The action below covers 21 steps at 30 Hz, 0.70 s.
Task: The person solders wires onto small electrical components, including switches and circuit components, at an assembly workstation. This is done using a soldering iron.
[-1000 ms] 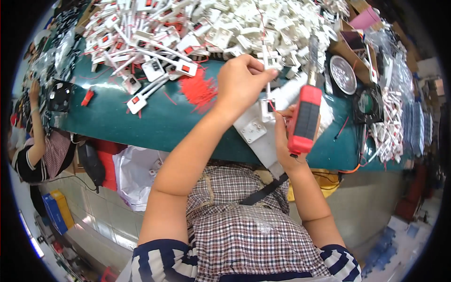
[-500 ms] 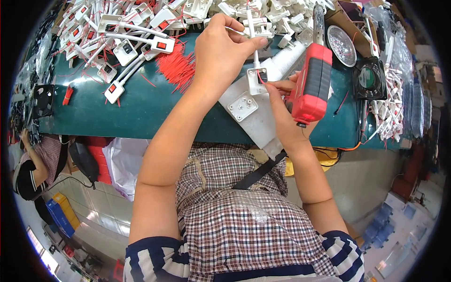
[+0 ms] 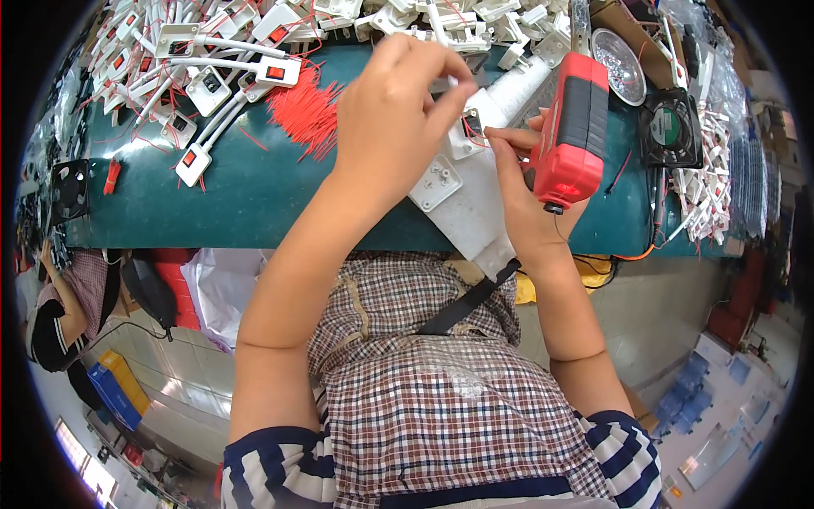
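My left hand [image 3: 390, 110] hovers over the work with its thumb and index fingertips together. Whatever they pinch, if anything, is too small or hidden. My right hand [image 3: 534, 208] is wrapped round a red-and-black boxy power tool [image 3: 577, 127], whose working end I cannot make out. Its thumb and forefinger also reach to the edge of an open white switch housing [image 3: 462, 146], where a red wire shows beside a black switch. A white cable [image 3: 437, 24] runs up behind my left hand. Near the housing lies a white cover plate [image 3: 437, 181] with small posts.
White corded switches [image 3: 193, 165] with red rockers are heaped at the left, beside loose red wires [image 3: 307, 119]. White plastic shells [image 3: 500, 10] pile up at the back. A metal dish [image 3: 618, 66] of small parts and a black fan [image 3: 670, 136] stand at right.
My left hand has left the cable by the housing and moved slightly left and nearer. My right hand and the power tool have shifted a little upward in view.
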{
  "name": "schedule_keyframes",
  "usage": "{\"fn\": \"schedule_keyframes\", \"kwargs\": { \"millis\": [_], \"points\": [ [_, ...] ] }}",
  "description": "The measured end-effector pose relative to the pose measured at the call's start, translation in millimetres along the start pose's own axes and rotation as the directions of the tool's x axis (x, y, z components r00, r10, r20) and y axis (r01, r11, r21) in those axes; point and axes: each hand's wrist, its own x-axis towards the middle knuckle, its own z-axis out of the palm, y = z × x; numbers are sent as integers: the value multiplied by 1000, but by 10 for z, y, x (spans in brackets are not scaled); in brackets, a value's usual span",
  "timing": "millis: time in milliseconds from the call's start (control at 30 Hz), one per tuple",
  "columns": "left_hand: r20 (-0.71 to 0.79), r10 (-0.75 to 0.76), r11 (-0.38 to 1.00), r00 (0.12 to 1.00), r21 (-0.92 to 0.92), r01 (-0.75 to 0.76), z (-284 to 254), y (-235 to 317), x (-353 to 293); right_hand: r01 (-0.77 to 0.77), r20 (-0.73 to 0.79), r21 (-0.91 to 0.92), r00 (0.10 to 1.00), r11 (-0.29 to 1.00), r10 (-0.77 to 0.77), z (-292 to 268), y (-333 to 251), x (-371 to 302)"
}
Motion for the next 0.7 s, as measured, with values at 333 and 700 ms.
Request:
{"fn": "schedule_keyframes", "kwargs": {
  "millis": [333,700],
  "points": [
    [170,-83,960,982,-252,125,-7,14,-238,-81,14,79,997,994,80,27,-184,87],
    [102,-75,972,992,-213,96,60,7,-286,-147,-33,81,988,986,150,-263,-336,48]
  ]
}}
